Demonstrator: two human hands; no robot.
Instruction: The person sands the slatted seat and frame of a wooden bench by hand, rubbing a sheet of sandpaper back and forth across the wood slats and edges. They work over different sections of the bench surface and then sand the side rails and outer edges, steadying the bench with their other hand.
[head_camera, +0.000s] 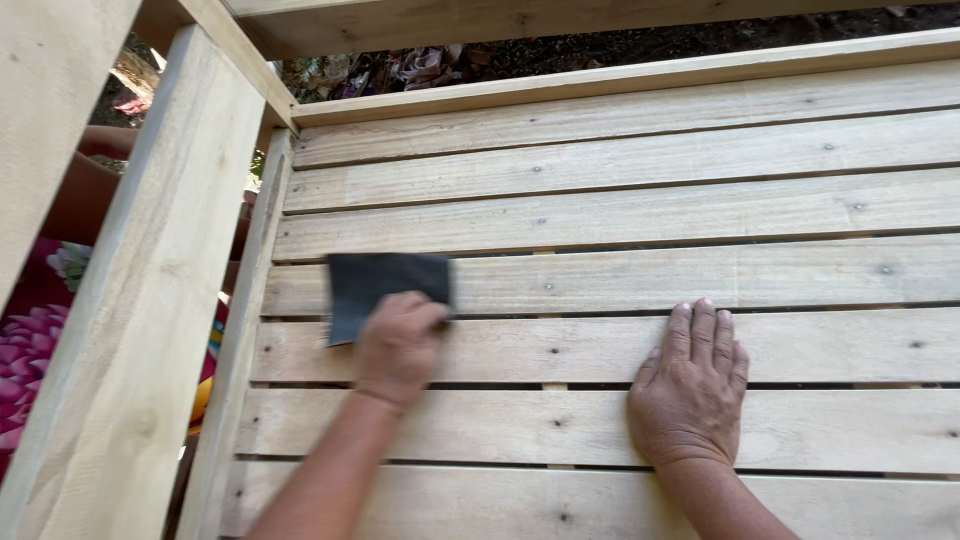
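wooden post (150, 300) left | pink floral cloth (25, 350) behind | litter (400, 68) beyond rail

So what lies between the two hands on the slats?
Head view: only bare wooden slats and a dark gap between them separate the left hand, pressing the dark sandpaper sheet, from the flat right hand.

Bright outdoor daylight fills this head-camera view. The pale wooden slats (620, 210) are evenly and softly lit, with no harsh glare. Thin dark lines of shadow sit in the gaps between them. The left hand (398, 345) and the right hand (690, 385) each throw only a faint, short shadow onto the wood just beside them. The dark sheet of sandpaper (385, 290) looks flat and matte, showing no shine. Stronger sun strikes the upright wooden post (150, 300) at the left, which appears slightly washed out. Focus is sharp across the slats, with wood grain and nail heads clear. The ground litter (420, 65) beyond the top edge lies in dim shade and looks soft.
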